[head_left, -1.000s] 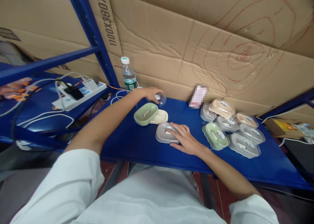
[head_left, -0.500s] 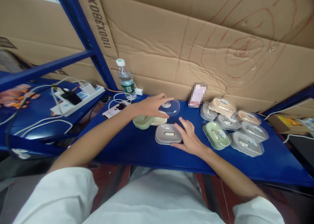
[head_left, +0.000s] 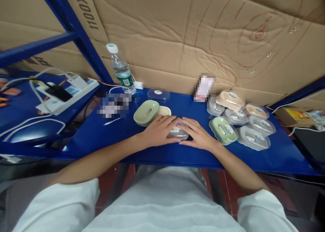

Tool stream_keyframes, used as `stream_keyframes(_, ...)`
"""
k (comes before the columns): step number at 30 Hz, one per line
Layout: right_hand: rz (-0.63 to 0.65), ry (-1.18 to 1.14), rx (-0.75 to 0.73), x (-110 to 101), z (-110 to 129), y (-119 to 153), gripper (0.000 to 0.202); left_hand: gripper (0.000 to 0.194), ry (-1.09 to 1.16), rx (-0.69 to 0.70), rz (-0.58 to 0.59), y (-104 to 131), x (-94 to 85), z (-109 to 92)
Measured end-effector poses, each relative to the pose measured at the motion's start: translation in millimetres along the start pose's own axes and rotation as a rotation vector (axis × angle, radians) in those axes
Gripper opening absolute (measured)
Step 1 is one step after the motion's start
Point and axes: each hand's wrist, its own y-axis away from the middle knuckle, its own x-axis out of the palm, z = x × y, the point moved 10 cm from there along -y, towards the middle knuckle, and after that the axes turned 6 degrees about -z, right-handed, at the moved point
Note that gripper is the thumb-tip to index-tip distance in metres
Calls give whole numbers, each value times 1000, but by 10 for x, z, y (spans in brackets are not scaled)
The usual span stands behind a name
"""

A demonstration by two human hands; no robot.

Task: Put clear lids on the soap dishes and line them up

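Note:
Both my left hand and my right hand rest on a grey soap box with a clear lid, one from each side. Their fingers meet over its top and hide much of it. Just left of the box, a green dish and a cream piece lie partly behind my left hand. A loose clear lid with a round label lies behind them. To the right is a lidded green soap box.
Several lidded boxes in grey and peach cluster at the right. A water bottle and a blurred phone stand by the cardboard wall. A power strip sits left.
My left hand has come down onto the grey box, and a clear lid now covers it. My right hand has closed in around its side. The view has shifted slightly.

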Motion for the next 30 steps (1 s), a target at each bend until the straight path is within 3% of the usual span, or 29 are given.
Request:
stream_keyframes(7,48,52,12,99,35,8,70,100,95,27,-13,61,67,-7)
stream_keyframes(15,61,18,72,113,11,26,77,103,245,3,0,71,110,24)
stream_keyframes(19,24,-69,118,62,-76,39,73,105,389,4,-43,32,-45,78)
stream_keyframes(21,12,-78,145,-7,-111,40,71,94,364,10,-92,-2,-216,198)
stream_keyframes(23,-37,-45,186,-177,-144,39,68,76,224,-34,-145,-20,-401,441)
stream_keyframes(26,-202,80,302,-677,-243,108,63,65,22,-157,-175,26,-570,906)
stream_keyframes(30,-481,338,497,-1618,-572,563,67,71,-39,-220,-80,151,-433,1252)
